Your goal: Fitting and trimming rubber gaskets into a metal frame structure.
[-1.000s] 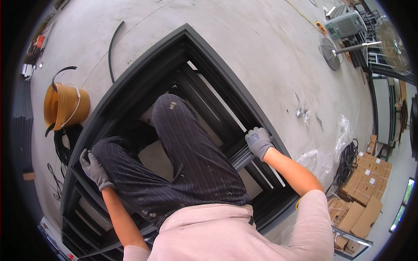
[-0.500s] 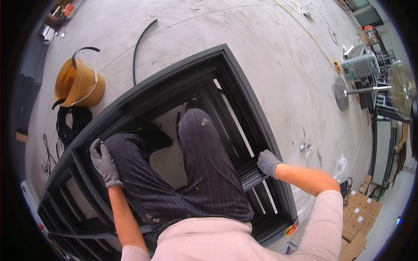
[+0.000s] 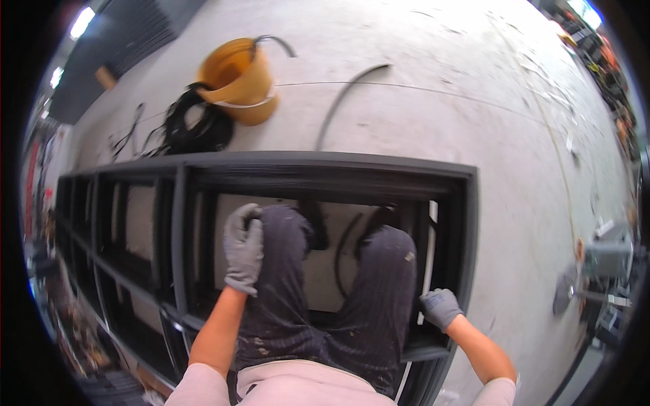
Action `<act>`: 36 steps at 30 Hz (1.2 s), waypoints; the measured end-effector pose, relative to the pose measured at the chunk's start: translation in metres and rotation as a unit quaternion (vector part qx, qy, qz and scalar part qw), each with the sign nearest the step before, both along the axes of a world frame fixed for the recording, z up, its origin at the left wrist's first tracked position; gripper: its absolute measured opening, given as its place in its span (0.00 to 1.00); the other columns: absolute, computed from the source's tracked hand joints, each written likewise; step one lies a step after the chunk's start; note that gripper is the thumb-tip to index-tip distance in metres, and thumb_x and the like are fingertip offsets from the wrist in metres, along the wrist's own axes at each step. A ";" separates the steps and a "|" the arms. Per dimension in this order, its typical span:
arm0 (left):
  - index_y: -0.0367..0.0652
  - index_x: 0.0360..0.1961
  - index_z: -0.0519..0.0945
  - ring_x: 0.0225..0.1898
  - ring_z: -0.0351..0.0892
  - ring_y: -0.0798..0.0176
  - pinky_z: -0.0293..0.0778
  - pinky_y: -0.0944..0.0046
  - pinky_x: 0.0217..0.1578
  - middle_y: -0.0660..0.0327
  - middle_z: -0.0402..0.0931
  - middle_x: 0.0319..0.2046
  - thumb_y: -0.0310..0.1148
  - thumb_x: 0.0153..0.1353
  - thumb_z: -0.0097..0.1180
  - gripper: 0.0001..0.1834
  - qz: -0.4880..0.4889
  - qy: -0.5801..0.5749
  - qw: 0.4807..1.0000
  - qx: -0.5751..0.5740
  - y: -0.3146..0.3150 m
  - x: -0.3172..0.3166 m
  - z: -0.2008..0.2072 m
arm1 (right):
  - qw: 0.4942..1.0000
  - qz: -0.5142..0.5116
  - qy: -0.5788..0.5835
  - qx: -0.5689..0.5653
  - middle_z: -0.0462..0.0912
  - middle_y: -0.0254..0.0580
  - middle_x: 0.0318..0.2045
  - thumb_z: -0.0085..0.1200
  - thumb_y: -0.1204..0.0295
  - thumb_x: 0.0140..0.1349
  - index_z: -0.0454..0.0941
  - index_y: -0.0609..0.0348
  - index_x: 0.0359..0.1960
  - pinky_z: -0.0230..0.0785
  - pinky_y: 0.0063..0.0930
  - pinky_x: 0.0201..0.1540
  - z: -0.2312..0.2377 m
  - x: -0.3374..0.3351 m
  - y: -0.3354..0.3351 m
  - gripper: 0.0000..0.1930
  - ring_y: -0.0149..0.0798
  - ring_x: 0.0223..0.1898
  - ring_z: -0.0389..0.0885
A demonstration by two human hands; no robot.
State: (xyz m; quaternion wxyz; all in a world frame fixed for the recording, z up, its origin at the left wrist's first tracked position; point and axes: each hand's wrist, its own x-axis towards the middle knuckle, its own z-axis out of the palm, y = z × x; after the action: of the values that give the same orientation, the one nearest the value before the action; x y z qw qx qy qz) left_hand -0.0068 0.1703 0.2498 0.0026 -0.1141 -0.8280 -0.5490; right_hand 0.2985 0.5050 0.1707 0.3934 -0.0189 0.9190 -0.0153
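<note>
I sit inside a big dark grey metal frame, divided by bars into several openings, with my knees bent. My left hand, in a grey glove, rests beside my left knee, its fingers loosely bent and apart, with nothing visible in them. By the right side of the frame, my right hand, gloved too, is closed with the fingers curled in. Whatever it may hold is hidden. Between my feet a dark curved strip lies on the floor within the opening.
Past the frame stands a yellow bucket with a dark strip hanging over its rim. A coil of black strip lies beside it. Another curved strip runs across the floor. A fan stands at the right.
My view has turned to the left, so the frame and bucket appear further right. My left hand stays by the left knee; my right hand stays closed near the frame's right side.
</note>
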 end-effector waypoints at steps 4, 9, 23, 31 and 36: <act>0.40 0.46 0.76 0.44 0.77 0.51 0.71 0.58 0.50 0.52 0.77 0.42 0.28 0.63 0.51 0.10 -0.020 0.040 0.987 -0.157 -0.022 0.027 -0.001 | 0.988 -0.006 0.154 -0.029 0.82 0.41 0.26 0.60 0.66 0.49 0.80 0.50 0.29 0.73 0.40 0.34 -0.007 -0.073 0.036 0.07 0.46 0.34 0.82; 0.41 0.41 0.79 0.43 0.78 0.45 0.73 0.54 0.45 0.49 0.80 0.37 0.34 0.62 0.52 0.10 0.126 -0.123 0.948 -0.264 -0.139 0.132 -0.062 | 0.975 0.012 0.220 -0.027 0.81 0.44 0.25 0.61 0.67 0.48 0.79 0.52 0.26 0.72 0.39 0.36 0.001 -0.141 0.044 0.06 0.48 0.33 0.81; 0.37 0.47 0.75 0.43 0.76 0.45 0.71 0.52 0.47 0.47 0.77 0.39 0.27 0.61 0.52 0.13 0.417 -0.079 0.833 -0.354 -0.295 0.165 -0.058 | 0.973 0.044 0.222 -0.041 0.82 0.47 0.31 0.58 0.66 0.50 0.80 0.54 0.31 0.72 0.44 0.41 0.074 -0.214 0.001 0.08 0.52 0.38 0.80; 0.41 0.46 0.75 0.43 0.74 0.44 0.68 0.48 0.46 0.50 0.76 0.40 0.30 0.57 0.54 0.15 0.114 -0.015 0.914 -0.388 -0.257 0.134 -0.112 | 0.949 0.078 0.290 -0.097 0.81 0.51 0.29 0.53 0.64 0.58 0.78 0.58 0.32 0.72 0.45 0.40 0.076 -0.347 -0.072 0.10 0.54 0.36 0.80; 0.46 0.25 0.79 0.26 0.78 0.47 0.71 0.47 0.29 0.53 0.78 0.22 0.36 0.56 0.52 0.08 -0.028 -0.192 0.890 -0.412 -0.248 0.159 -0.141 | 0.936 0.156 0.289 -0.123 0.79 0.49 0.36 0.50 0.64 0.61 0.75 0.57 0.42 0.71 0.45 0.42 0.034 -0.518 -0.139 0.12 0.52 0.42 0.77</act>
State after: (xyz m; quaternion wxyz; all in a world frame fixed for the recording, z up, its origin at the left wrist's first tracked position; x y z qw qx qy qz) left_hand 0.1519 -0.0775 0.1087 -0.2189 -0.0209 -0.9607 -0.1693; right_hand -0.2195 0.3659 0.2047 0.1025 -0.2140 0.9696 -0.0604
